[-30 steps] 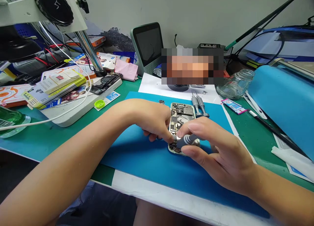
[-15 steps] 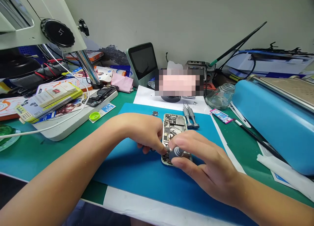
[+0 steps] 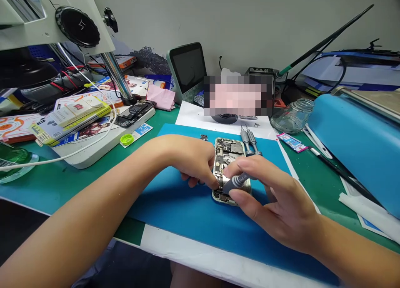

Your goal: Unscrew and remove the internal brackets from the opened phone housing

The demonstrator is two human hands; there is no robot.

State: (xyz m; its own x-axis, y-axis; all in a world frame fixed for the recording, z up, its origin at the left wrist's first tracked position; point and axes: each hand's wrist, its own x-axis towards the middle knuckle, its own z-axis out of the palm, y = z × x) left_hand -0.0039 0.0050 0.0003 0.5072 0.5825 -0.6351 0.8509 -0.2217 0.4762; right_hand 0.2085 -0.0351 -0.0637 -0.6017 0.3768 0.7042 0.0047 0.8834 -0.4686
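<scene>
An opened phone [image 3: 230, 163] lies at the centre of the frame on a blue mat [image 3: 187, 204], its inner boards showing. The right hand [image 3: 275, 200] comes in from the lower right and pinches a grey screwdriver [image 3: 236, 181] between thumb and fingers, the tool slanting down toward the phone's lower left part. The left hand [image 3: 193, 161] reaches in from the left, fingers curled and pressed against the phone's left edge just beside the tool's tip; whether it grips something small there cannot be told. Two more screwdrivers [image 3: 248, 140] lie on the mat just right of the phone's top. Further back, right of centre, stands a glass jar [image 3: 292, 116]. A microscope [image 3: 56, 21] fills the upper left, and a small screen [image 3: 187, 67] stands by the wall at upper centre.
</scene>
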